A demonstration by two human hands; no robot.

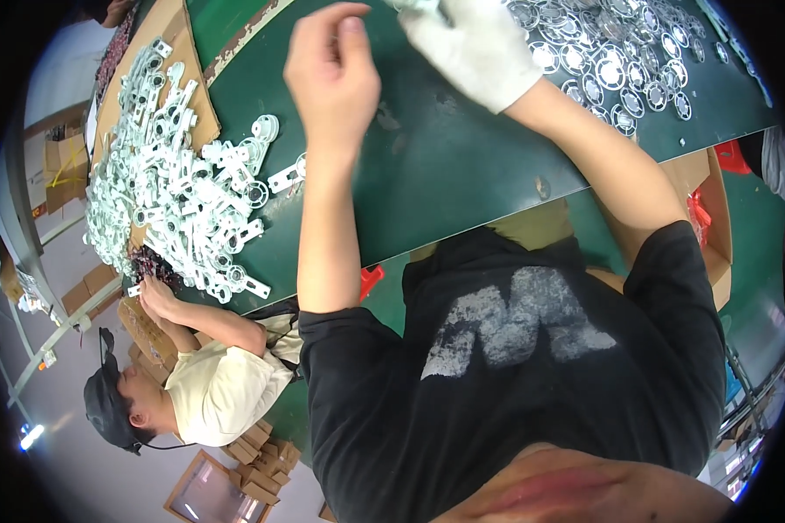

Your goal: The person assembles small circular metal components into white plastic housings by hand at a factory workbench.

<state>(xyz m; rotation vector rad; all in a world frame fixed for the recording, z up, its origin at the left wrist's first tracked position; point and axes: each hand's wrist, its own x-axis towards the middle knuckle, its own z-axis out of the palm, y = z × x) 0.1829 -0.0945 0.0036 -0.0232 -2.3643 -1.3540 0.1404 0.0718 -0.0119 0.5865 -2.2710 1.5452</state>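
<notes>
My left hand [331, 78], bare, is raised over the dark green table [445, 174], its fingers curled in and slightly blurred; whatever may be in them is hidden. To its right, my right hand [475, 57] wears a white glove and reaches to the top edge of the view. A pale piece [412, 4] shows at its fingertips, cut off by the edge, so its kind is unclear. Nearest my left forearm lies a pale plastic part [286, 176] with a round end, beside a large heap of similar parts [174, 192]. Silvery ring-shaped discs [610, 70] lie piled beyond my right wrist.
A co-worker [222, 383] in a cap and light shirt sits at the left, hands at small dark parts [155, 266] by the heap. Cardboard [196, 96] lies under part of the heap. An open carton [715, 227] with red items stands at the right, below the table edge.
</notes>
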